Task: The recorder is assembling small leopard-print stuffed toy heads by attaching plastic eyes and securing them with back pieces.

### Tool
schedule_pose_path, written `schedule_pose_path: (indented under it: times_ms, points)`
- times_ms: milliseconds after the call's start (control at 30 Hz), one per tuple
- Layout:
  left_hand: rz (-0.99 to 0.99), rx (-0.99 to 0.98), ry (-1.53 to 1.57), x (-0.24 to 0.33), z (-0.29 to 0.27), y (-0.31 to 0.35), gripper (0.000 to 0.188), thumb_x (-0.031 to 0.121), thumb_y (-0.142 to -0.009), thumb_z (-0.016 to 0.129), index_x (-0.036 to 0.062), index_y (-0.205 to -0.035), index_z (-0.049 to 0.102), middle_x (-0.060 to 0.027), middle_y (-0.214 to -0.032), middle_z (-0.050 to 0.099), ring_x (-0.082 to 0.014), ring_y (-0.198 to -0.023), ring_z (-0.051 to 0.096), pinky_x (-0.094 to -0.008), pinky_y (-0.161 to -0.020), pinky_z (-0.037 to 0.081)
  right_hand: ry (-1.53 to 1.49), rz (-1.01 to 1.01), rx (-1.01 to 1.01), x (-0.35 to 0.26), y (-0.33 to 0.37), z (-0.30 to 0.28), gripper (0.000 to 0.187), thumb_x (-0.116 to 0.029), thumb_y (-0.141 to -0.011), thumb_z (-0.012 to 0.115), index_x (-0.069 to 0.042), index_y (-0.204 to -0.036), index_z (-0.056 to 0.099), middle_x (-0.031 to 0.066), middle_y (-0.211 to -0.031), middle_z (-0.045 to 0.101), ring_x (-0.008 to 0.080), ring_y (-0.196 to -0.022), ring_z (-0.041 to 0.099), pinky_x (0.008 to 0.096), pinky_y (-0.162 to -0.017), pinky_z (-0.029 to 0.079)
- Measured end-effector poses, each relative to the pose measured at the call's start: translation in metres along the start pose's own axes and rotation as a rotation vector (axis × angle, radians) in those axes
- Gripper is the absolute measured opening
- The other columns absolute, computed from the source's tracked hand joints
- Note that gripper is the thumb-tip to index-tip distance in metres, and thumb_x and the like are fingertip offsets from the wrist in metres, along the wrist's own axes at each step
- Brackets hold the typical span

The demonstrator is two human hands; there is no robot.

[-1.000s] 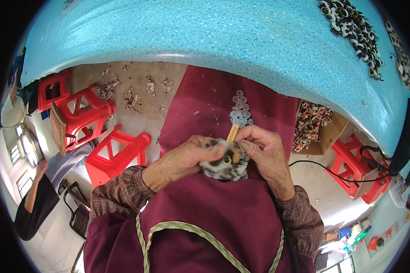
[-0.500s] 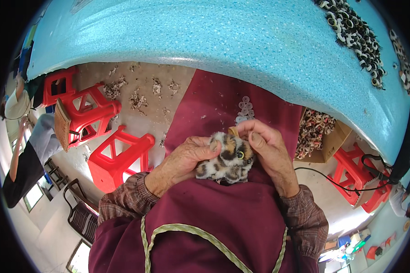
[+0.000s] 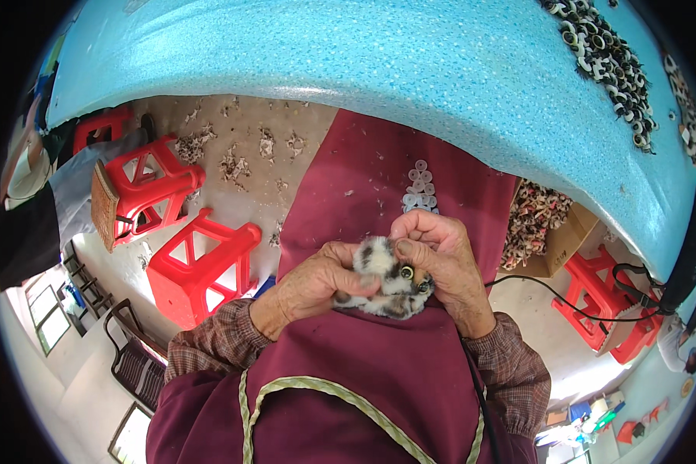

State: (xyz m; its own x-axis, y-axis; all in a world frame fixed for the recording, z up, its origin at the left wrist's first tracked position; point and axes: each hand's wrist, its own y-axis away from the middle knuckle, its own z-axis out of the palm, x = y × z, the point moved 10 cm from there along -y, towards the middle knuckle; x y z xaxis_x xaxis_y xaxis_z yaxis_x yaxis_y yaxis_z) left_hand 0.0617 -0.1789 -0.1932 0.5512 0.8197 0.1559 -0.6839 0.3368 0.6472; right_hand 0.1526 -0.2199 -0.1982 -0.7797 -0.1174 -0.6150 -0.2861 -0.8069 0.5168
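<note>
A small spotted plush animal (image 3: 394, 284) in white, black and tan fur, with yellow-ringed eyes, rests over the maroon apron (image 3: 363, 348) on my lap. My left hand (image 3: 313, 284) grips it from the left, thumb pressed across the fur. At its upper right, the thumb and fingers of my right hand (image 3: 443, 255) are pinched together on the plush by its head. My right fingertips hide the bit of fur they hold. Just beyond my hands, several clear plastic discs (image 3: 420, 187) lie on the maroon cloth (image 3: 325, 193).
A blue speckled table (image 3: 301, 54) arches across the far side, bearing a heap of black-and-white ring pieces (image 3: 611, 69). A cardboard box (image 3: 571, 238) of spotted plush pieces (image 3: 527, 228) stands at right. Red stools (image 3: 197, 267) stand on both sides. Another person's leg (image 3: 73, 189) shows at left.
The plush has turned in my hands, and a white, black-spotted part now stands up between them. My left thumb has slid lower. The tan piece by my right fingertips is no longer visible.
</note>
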Motion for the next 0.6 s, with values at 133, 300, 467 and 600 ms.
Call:
schedule_pose_path:
  times_ms: [133, 300, 467, 600]
  points:
    - [0.006, 0.07, 0.117, -0.006, -0.007, 0.0, 0.031, 0.015, -0.087, 0.063, 0.0003, -0.114, 0.058, -0.0075, -0.102, 0.066, -0.016, -0.091, 0.064, -0.0292, -0.084, 0.051, -0.002, -0.086, 0.086, 0.0, -0.003, -0.004, 0.011, -0.012, -0.087, 0.064, -0.002, -0.089, 0.061, 0.0002, -0.079, 0.063, 0.0031, -0.068, 0.056, 0.0154, -0.055, 0.044]
    - [0.019, 0.025, 0.193, -0.006, -0.003, -0.001, 0.034, 0.027, -0.093, 0.055, -0.0007, -0.113, 0.059, -0.0075, -0.101, 0.066, -0.0155, -0.089, 0.064, -0.029, -0.08, 0.051, -0.027, -0.062, 0.108, 0.0, -0.003, -0.006, 0.01, -0.011, -0.087, 0.063, -0.001, -0.089, 0.06, 0.0007, -0.079, 0.063, 0.0035, -0.068, 0.057, 0.0155, -0.057, 0.044]
    - [0.055, -0.001, 0.169, -0.001, -0.003, -0.002, 0.033, 0.027, -0.093, 0.055, -0.0009, -0.11, 0.06, -0.007, -0.098, 0.067, -0.0146, -0.086, 0.064, -0.0269, -0.079, 0.051, -0.025, -0.005, 0.107, -0.005, 0.002, -0.003, 0.011, -0.011, -0.087, 0.064, -0.001, -0.088, 0.06, 0.0011, -0.079, 0.063, 0.0043, -0.069, 0.057, 0.0167, -0.06, 0.045]
    - [0.042, -0.009, 0.171, -0.002, 0.0, -0.002, 0.034, 0.029, -0.094, 0.054, -0.0011, -0.108, 0.061, -0.0073, -0.098, 0.067, -0.0142, -0.085, 0.064, -0.0267, -0.078, 0.051, -0.019, -0.023, 0.115, -0.006, 0.004, -0.004, 0.012, -0.011, -0.086, 0.065, -0.001, -0.088, 0.06, 0.0012, -0.078, 0.063, 0.0047, -0.071, 0.057, 0.0178, -0.064, 0.045]
